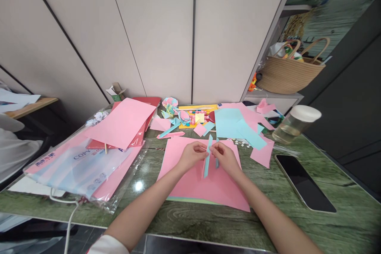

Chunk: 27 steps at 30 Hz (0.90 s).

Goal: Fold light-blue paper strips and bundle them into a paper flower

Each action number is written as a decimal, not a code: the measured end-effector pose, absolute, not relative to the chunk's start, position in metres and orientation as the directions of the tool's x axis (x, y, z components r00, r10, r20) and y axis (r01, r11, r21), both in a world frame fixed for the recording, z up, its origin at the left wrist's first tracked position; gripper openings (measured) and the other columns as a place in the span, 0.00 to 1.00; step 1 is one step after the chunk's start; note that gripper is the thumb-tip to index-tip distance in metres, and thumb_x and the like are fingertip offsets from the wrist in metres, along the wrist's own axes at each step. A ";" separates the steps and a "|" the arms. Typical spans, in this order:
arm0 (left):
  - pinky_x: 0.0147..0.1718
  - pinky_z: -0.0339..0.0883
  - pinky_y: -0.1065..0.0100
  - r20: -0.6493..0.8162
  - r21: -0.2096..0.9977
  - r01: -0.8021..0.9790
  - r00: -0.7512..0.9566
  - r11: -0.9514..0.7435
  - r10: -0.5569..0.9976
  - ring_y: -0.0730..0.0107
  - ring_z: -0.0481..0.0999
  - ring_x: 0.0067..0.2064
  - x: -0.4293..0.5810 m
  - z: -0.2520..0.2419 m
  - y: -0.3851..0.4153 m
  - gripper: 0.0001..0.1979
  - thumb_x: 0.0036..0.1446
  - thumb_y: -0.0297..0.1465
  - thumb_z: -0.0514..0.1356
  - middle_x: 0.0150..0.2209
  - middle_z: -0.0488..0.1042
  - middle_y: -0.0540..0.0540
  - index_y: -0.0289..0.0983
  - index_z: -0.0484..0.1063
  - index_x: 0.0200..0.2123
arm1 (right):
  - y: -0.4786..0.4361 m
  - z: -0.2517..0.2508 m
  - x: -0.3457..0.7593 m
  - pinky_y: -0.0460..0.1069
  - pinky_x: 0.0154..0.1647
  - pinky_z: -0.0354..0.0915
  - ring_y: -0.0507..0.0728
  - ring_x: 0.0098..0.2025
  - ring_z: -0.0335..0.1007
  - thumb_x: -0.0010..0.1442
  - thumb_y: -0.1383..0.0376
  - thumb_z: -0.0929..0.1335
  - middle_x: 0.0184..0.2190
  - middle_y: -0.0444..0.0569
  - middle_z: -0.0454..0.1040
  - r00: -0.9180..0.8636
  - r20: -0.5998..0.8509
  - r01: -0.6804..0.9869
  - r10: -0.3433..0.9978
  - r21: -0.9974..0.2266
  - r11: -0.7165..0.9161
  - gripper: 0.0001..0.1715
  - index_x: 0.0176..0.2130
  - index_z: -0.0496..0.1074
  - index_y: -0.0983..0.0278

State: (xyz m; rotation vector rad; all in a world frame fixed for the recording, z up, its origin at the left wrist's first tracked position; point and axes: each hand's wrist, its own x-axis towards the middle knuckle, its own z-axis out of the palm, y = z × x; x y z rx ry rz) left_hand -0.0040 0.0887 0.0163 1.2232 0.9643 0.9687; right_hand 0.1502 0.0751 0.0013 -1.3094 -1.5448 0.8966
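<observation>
My left hand (pixel 195 154) and my right hand (pixel 225 158) meet over a stack of pink paper sheets (pixel 184 184). Between them stands a light-blue paper strip (pixel 207 162), folded and held nearly upright, with a pink edge showing along its left side. Left thumb and fingertips pinch the strip from one side. The right fingers pinch it from the other, and a second blue piece shows behind them. Just beyond lie a small pink square (pixel 199 129) and a folded blue strip (pixel 170 130).
A plastic-wrapped paper pack (pixel 80 166) and pink sheets (pixel 127 121) lie left. Blue paper (pixel 229 121) and pink scraps sit at the back right. A phone (pixel 305 182) and a lidded jar (pixel 293 127) stand on the right. A wicker basket (pixel 290 73) rests on a shelf.
</observation>
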 end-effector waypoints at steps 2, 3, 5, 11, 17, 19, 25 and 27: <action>0.28 0.66 0.70 -0.058 0.994 -0.066 0.303 0.082 0.951 0.72 0.72 0.27 -0.003 0.016 0.089 0.13 0.37 0.28 0.65 0.25 0.73 0.47 0.32 0.69 0.29 | 0.076 0.000 0.150 0.47 0.29 0.58 0.52 0.26 0.62 0.53 0.55 0.63 0.23 0.43 0.65 -0.047 0.161 0.285 0.986 -0.944 0.168 0.14 0.28 0.65 0.63; 0.29 0.66 0.70 -0.057 0.995 -0.064 0.305 0.080 0.951 0.72 0.73 0.27 -0.003 0.017 0.089 0.12 0.37 0.28 0.65 0.25 0.73 0.46 0.32 0.69 0.29 | 0.077 0.000 0.149 0.47 0.29 0.59 0.52 0.27 0.62 0.52 0.54 0.64 0.24 0.43 0.65 -0.058 0.149 0.251 0.987 -0.955 0.159 0.14 0.29 0.65 0.63; 0.29 0.66 0.70 -0.055 0.995 -0.064 0.307 0.078 0.950 0.72 0.73 0.27 -0.003 0.018 0.088 0.12 0.37 0.28 0.65 0.25 0.73 0.46 0.32 0.69 0.29 | 0.079 -0.001 0.150 0.47 0.29 0.59 0.51 0.26 0.62 0.51 0.54 0.65 0.24 0.43 0.65 -0.088 0.121 0.187 0.989 -0.973 0.135 0.14 0.28 0.65 0.63; 0.28 0.65 0.71 -0.087 0.994 -0.042 0.318 0.105 0.944 0.73 0.72 0.26 -0.005 0.019 0.087 0.13 0.37 0.31 0.66 0.23 0.73 0.47 0.32 0.69 0.27 | 0.080 -0.002 0.152 0.46 0.28 0.57 0.51 0.25 0.60 0.49 0.53 0.65 0.21 0.42 0.64 -0.111 0.104 0.159 0.988 -0.980 0.121 0.16 0.25 0.66 0.64; 0.26 0.63 0.71 -0.117 0.991 -0.029 0.308 0.132 0.944 0.75 0.70 0.24 -0.015 0.019 0.096 0.15 0.32 0.33 0.68 0.20 0.72 0.48 0.32 0.70 0.24 | 0.088 -0.005 0.147 0.46 0.25 0.59 0.51 0.24 0.62 0.55 0.52 0.58 0.20 0.43 0.65 -0.152 0.172 0.343 0.973 -0.914 0.216 0.20 0.25 0.65 0.64; 0.28 0.64 0.70 -0.131 0.983 -0.080 0.318 0.165 0.939 0.75 0.70 0.25 -0.020 0.024 0.099 0.16 0.32 0.33 0.68 0.22 0.72 0.48 0.32 0.70 0.26 | 0.102 -0.006 0.141 0.46 0.24 0.59 0.51 0.23 0.63 0.57 0.53 0.55 0.21 0.44 0.66 -0.152 0.192 0.388 0.970 -0.891 0.237 0.21 0.26 0.65 0.64; 0.28 0.63 0.72 -0.202 0.915 -0.117 0.696 0.386 0.689 0.76 0.70 0.25 -0.031 0.039 0.094 0.14 0.33 0.29 0.68 0.21 0.71 0.50 0.33 0.69 0.25 | 0.156 -0.004 0.090 0.49 0.35 0.61 0.54 0.33 0.65 0.53 0.62 0.62 0.30 0.47 0.71 -0.250 0.310 0.600 0.917 -0.694 0.398 0.09 0.31 0.69 0.62; 0.27 0.62 0.72 -0.182 0.911 -0.110 0.758 0.398 0.626 0.75 0.71 0.26 -0.031 0.040 0.091 0.13 0.33 0.29 0.68 0.22 0.72 0.49 0.33 0.68 0.25 | 0.167 -0.005 0.069 0.51 0.42 0.59 0.56 0.40 0.64 0.53 0.65 0.63 0.36 0.49 0.71 -0.295 0.338 0.661 0.894 -0.603 0.446 0.07 0.33 0.70 0.61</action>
